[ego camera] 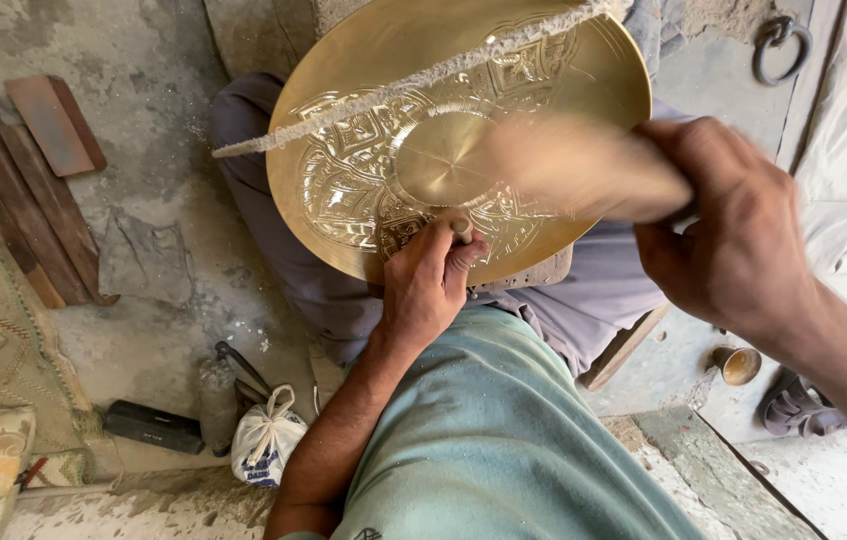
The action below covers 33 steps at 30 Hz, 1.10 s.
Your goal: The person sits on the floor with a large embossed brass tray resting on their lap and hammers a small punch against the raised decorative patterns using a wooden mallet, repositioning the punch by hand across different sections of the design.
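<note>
Seen from the head camera: a round brass tray rests tilted on the person's lap, its central band already chased with ornament, the outer rim bare. The left hand pinches a small punch against it; the right hand grips a motion-blurred mallet
</note>
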Available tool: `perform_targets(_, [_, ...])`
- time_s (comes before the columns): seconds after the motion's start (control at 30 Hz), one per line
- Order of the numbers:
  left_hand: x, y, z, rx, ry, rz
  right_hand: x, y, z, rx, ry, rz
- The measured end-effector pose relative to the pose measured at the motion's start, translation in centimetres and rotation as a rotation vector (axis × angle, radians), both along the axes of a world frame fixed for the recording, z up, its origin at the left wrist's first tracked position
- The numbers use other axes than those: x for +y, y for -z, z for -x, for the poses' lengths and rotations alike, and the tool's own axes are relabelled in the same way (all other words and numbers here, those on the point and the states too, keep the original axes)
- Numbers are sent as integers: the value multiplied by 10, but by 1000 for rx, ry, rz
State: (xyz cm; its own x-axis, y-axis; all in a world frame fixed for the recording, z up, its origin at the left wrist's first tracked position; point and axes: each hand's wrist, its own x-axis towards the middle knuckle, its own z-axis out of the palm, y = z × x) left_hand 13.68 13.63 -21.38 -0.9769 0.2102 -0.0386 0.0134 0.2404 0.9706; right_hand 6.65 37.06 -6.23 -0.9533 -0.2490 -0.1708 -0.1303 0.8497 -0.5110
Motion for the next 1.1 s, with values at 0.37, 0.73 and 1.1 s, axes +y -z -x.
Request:
perform_targets(0.37, [-2,-2,1,25,8,33,-3,2,0,133,-159,-398])
perform_targets(0.73, [-3,-1,0,47,9,53,-5,1,5,-95,62,-146])
perform_targets(1.1, [-3,-1,0,9,0,39,2,11,0,29,-137,-342])
